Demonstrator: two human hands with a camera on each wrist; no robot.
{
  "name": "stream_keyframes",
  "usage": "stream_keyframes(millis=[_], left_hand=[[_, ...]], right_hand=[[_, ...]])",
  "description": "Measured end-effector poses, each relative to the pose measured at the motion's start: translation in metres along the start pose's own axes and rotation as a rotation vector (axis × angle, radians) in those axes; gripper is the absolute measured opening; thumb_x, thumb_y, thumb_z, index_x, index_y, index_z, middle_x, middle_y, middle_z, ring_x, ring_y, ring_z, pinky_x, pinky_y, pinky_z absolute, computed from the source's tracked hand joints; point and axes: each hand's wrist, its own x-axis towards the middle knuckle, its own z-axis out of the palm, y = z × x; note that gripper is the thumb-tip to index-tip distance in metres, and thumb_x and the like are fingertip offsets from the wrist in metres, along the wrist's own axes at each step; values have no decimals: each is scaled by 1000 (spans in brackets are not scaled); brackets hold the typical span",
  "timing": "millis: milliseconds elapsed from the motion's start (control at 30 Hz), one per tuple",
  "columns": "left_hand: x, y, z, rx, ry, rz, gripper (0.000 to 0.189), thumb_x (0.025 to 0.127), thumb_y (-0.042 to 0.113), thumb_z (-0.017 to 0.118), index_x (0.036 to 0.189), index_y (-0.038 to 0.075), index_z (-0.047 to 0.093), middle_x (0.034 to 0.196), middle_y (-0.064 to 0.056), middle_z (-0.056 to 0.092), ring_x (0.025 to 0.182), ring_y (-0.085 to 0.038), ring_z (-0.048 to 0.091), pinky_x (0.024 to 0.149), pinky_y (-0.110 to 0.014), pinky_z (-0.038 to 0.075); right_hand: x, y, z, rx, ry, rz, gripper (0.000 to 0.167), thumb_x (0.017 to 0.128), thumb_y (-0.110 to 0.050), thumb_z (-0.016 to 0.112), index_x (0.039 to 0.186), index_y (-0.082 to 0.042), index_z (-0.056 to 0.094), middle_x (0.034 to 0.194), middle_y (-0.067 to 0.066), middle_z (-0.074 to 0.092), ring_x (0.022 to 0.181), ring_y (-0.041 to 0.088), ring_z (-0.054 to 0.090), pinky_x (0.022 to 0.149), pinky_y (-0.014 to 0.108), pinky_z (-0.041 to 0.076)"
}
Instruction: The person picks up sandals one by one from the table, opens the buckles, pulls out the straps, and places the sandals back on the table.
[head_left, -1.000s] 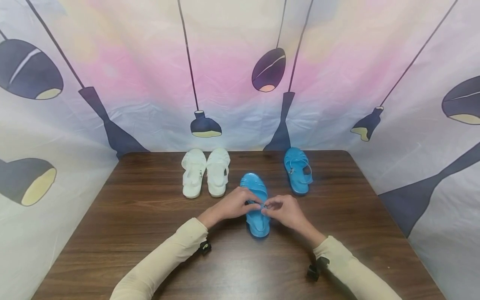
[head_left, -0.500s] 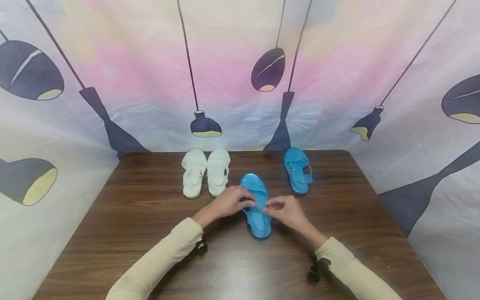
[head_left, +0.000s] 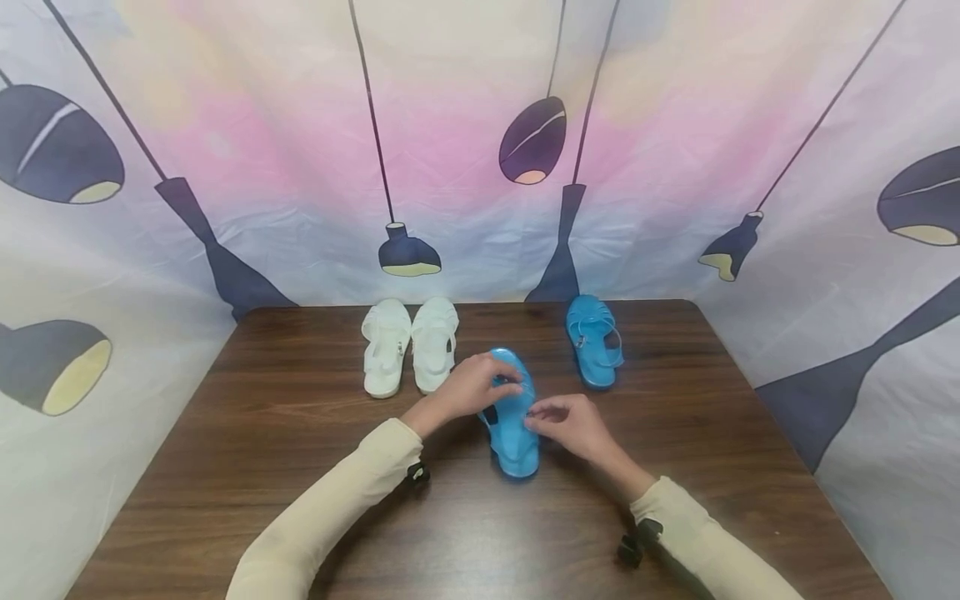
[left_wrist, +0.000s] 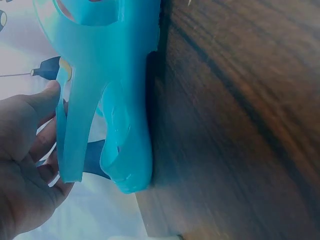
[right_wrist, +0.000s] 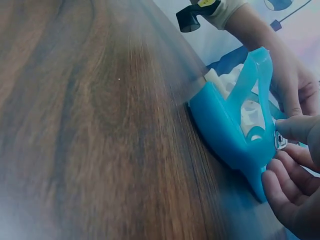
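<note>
A blue sandal point(head_left: 511, 433) lies in the middle of the table, toe away from me. My right hand point(head_left: 573, 423) is at its right side, pinching the small metal buckle point(right_wrist: 280, 141) between thumb and fingers. Over the sandal's front part is my left hand point(head_left: 472, 385), its fingers loosely bent and nothing visible between thumb and forefinger. In the left wrist view the ankle strap point(left_wrist: 79, 130) arches up past that hand; the thumb tip overlaps the strap's edge and the other fingers are partly hidden behind it.
A second blue sandal point(head_left: 595, 342) lies at the back right of the brown wooden table point(head_left: 300, 358). Two white sandals point(head_left: 386, 354) stand side by side at the back left. A patterned curtain point(head_left: 465, 125) hangs directly behind the table.
My left hand drew back left from the buckle, then moved up and right over the sandal's front. The right hand keeps its pinch at the buckle, almost in place.
</note>
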Motion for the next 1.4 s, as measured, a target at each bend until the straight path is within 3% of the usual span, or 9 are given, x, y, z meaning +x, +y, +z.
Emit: stream_keyframes(millis=[200,400,600,767,933,1033,1167,1400], left_hand=[[5,-1,2,14,-35,-34,26,97,27,72,115,8,77,111,-2,77,106,-16,70,90,-34,56],[6,-3,3,11,-47,-41,28,97,26,73,118,8,76,114,-3,76,108,-17,70,92,-34,56],[-8,2,-1,-44,61,-45,35,99,25,71,126,4,70,124,-7,72,117,-24,65,100,-41,52],[-33,13,1,-113,159,-145,41,99,26,70,132,3,64,131,-11,67,121,-27,62,100,-45,51],[-59,21,9,-241,201,-313,52,97,28,73,141,4,56,133,-15,61,116,-26,62,94,-43,54],[-70,24,14,-359,190,-411,61,96,28,74,145,3,50,133,-16,61,113,-25,63,91,-40,56],[-79,25,20,-482,148,-487,65,96,29,74,147,0,46,134,-17,62,113,-26,65,90,-37,57],[-82,24,24,-580,67,-548,53,98,33,70,137,0,55,125,-16,67,104,-24,69,76,-34,59]], right_hand=[[-2,4,-10,2,17,38,27,88,-31,82,109,-14,79,95,-2,76,84,15,71,74,32,60],[-5,6,-19,-48,30,16,31,90,-34,80,113,-13,77,103,0,76,92,16,71,79,33,60],[-9,3,-25,-65,18,27,41,91,-39,79,121,-12,74,111,1,75,100,18,71,82,36,60],[-11,-1,-22,-96,-1,32,41,91,-39,78,122,-13,73,119,4,73,102,20,71,82,38,60],[-13,-2,-14,-123,-19,37,40,90,-39,79,122,-16,73,122,3,72,108,22,70,88,43,59],[-15,-2,-9,-130,-35,56,40,90,-41,79,122,-18,73,122,1,72,109,21,69,90,44,58],[-15,-1,-4,-125,-54,79,43,90,-43,78,124,-18,72,123,2,71,103,18,71,85,41,59],[-15,-1,1,-87,-112,109,50,91,-46,76,130,-15,69,115,3,72,84,13,70,71,32,59]])
